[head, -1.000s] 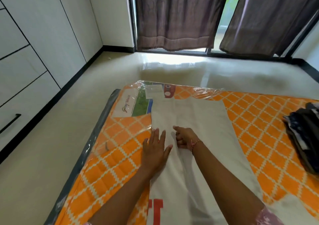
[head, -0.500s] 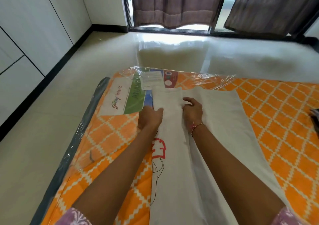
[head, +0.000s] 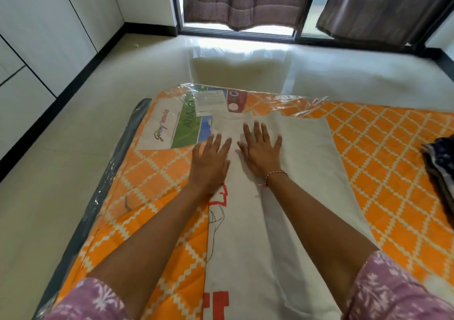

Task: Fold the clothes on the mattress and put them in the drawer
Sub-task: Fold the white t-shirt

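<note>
The white garment (head: 290, 196) lies flat on the orange mattress (head: 383, 162), stretched long from near my body to the far edge. A folded strip of it runs along its left side, with red printed marks and a thin black drawing showing at that edge. My left hand (head: 211, 162) rests on this strip with the fingers straight and spread, palm down, partly over the edge of the cloth. My right hand (head: 260, 152) lies just beside it, also flat with fingers spread, pressing on the cloth; neither hand grips anything. On my right wrist is a red thread bracelet (head: 276, 176). The mattress is wrapped in clear plastic, with a printed label (head: 172, 130) just beyond my left hand. At the right edge of the mattress lies a dark pile of clothes (head: 439, 167), well apart from the garment. Dark curtains (head: 245, 0) hang at the window behind.
</note>
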